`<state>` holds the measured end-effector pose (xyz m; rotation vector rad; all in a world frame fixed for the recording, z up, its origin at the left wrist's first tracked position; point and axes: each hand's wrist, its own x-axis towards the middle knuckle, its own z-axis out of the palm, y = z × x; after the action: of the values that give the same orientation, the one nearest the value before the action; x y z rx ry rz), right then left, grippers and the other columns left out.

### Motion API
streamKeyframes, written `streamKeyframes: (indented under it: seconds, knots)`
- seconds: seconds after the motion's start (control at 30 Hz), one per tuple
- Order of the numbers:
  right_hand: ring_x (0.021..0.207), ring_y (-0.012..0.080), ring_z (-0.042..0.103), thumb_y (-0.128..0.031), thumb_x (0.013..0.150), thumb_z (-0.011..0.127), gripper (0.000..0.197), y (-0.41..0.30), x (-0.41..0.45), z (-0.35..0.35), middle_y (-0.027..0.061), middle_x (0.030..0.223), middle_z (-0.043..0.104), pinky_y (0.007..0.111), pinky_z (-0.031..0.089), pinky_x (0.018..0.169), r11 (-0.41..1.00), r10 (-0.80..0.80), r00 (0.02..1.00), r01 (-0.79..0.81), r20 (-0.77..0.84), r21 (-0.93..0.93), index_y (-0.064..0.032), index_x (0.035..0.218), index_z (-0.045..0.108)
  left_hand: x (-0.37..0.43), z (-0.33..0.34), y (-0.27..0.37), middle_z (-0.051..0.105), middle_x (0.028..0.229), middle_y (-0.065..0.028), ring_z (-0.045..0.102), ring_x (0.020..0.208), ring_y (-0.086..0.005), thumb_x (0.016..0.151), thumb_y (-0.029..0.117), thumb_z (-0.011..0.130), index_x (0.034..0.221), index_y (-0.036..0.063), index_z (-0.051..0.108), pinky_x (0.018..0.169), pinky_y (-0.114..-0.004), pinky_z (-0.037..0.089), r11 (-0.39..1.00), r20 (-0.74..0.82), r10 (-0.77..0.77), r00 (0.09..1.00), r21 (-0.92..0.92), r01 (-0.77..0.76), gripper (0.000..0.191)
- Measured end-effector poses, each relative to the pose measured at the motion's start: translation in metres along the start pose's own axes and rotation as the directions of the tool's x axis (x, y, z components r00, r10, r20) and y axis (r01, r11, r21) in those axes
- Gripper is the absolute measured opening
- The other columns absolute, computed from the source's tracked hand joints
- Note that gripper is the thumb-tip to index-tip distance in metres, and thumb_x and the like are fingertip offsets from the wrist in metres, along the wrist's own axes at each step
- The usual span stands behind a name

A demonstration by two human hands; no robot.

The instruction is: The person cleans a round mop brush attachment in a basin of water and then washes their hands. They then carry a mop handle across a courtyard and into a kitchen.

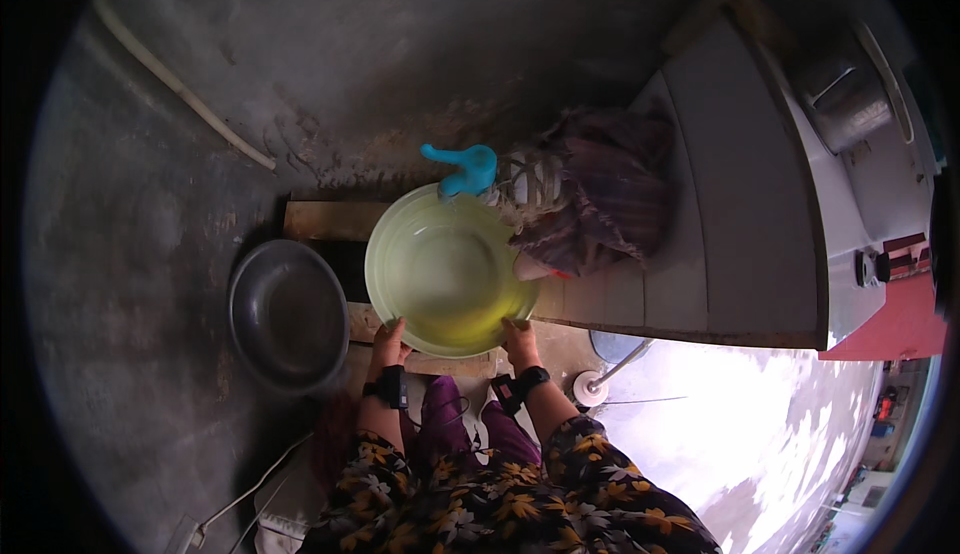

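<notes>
A pale green plastic basin (450, 329) is in front of me, its yellowish inside facing up. My left hand (391, 341) holds the near rim on the left, thumb over the edge. On the right side of the same rim, my right hand (519, 341) has a similar grip. A bright blue plastic tap (474, 167) overhangs the basin's far edge. Whether water runs from it, or how much the basin contains, I cannot tell. Part of a wooden board (454, 364) shows below the basin.
To the left is a dark grey basin (289, 317). Crumpled dark cloth (611, 186) hangs beside a tiled counter (750, 201) on the right, with a metal pot (855, 100) on top. A mop-like pole with a round white base (591, 388) stands at lower right. Concrete walls (450, 43) enclose the far side.
</notes>
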<state>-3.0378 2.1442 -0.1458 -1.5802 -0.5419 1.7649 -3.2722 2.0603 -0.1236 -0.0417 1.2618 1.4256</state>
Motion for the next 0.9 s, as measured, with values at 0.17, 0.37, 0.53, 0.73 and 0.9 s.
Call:
streamKeyframes:
  seconds: [0.17,0.37,0.53,0.73,0.9]
  knots:
    - [0.07,0.0151,0.051,-0.011,0.072,0.058,0.029,0.01,-0.011,0.019,0.0085,0.084,0.053,0.028,0.043,0.057,0.991,-0.123,0.99,0.119,-0.07,-0.065,0.0002,0.095,0.045,-0.02,-0.02,0.026,0.051,0.095,-0.0074,0.052,0.08,-0.0194,0.075,0.019,0.054,0.106,0.0051,0.044,0.059,-0.031,0.045,0.942,-0.097,0.07,0.993,0.334,-0.034,0.035]
    - [0.077,0.0169,0.054,-0.01,0.076,0.054,0.03,-0.03,-0.094,-0.006,0.0102,0.09,0.054,0.027,0.045,0.063,0.979,-0.167,0.975,0.181,0.144,-0.088,0.0004,0.101,0.043,-0.109,-0.024,0.038,0.047,0.1,-0.0207,0.051,0.085,-0.0284,0.077,0.025,0.05,0.109,0.0061,0.044,0.068,-0.036,0.043,0.539,0.013,0.187,0.982,0.834,-0.114,0.037]
    - [0.077,0.0181,0.054,-0.01,0.077,0.052,0.029,-0.038,-0.074,0.003,0.0103,0.09,0.054,0.028,0.046,0.064,0.977,-0.194,0.968,0.205,0.156,-0.052,0.0001,0.102,0.041,-0.097,0.004,0.053,0.054,0.079,-0.0125,0.051,0.066,-0.0205,0.076,0.032,0.05,0.091,-0.0022,0.049,0.057,-0.032,0.04,0.657,-0.104,0.227,0.968,0.75,-0.074,0.037]
    - [0.071,0.0159,0.053,-0.012,0.076,0.053,0.022,-0.022,-0.047,0.066,0.0069,0.083,0.056,0.027,0.045,0.057,0.992,-0.111,0.958,0.123,0.266,-0.029,0.0011,0.094,0.05,-0.115,0.036,0.122,0.045,0.104,-0.0145,0.045,0.09,-0.0209,0.077,0.015,0.047,0.106,-0.0036,0.042,0.079,-0.032,0.035,0.64,0.055,0.546,0.836,0.616,-0.459,0.035]
    - [0.068,0.0155,0.052,-0.012,0.076,0.05,0.02,0.006,-0.08,0.097,0.0084,0.08,0.055,0.026,0.043,0.054,0.997,0.047,0.955,-0.064,0.293,0.049,0.0055,0.087,0.051,-0.143,0.046,0.155,0.027,0.123,-0.021,0.027,0.112,-0.0342,0.069,0.007,0.045,0.118,-0.0019,0.031,0.093,-0.04,0.021,-0.089,0.34,0.753,0.564,0.901,-0.424,0.051]
